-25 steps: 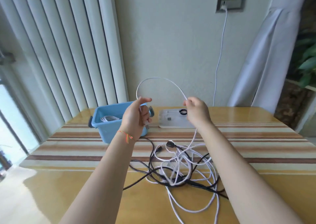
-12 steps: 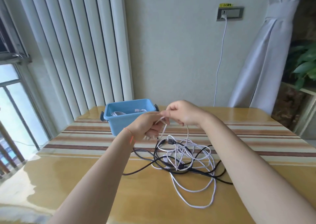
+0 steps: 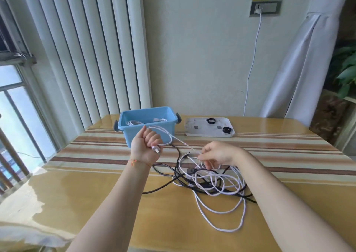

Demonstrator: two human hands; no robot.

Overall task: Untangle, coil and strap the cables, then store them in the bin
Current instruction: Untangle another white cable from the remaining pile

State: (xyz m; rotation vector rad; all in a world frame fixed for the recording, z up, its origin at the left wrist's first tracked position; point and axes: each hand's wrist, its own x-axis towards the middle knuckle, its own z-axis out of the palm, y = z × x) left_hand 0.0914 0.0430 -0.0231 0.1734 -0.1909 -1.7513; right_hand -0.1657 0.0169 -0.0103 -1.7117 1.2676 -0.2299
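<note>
A loop of the white cable (image 3: pixel 169 136) is gripped in the closed left hand (image 3: pixel 147 146); its strand is pinched by the right hand (image 3: pixel 217 155) above the tangle (image 3: pixel 212 182).

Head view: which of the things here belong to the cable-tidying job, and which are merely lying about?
Part of the job:
- white cable, gripped by left hand and pinched by right hand
- black cable, tangled with it
- blue bin, a coiled cable already inside
- white tray with black strap rings

Just there:
- wall socket with plugged-in charger lead
- blinds
- curtain
- plant
</note>
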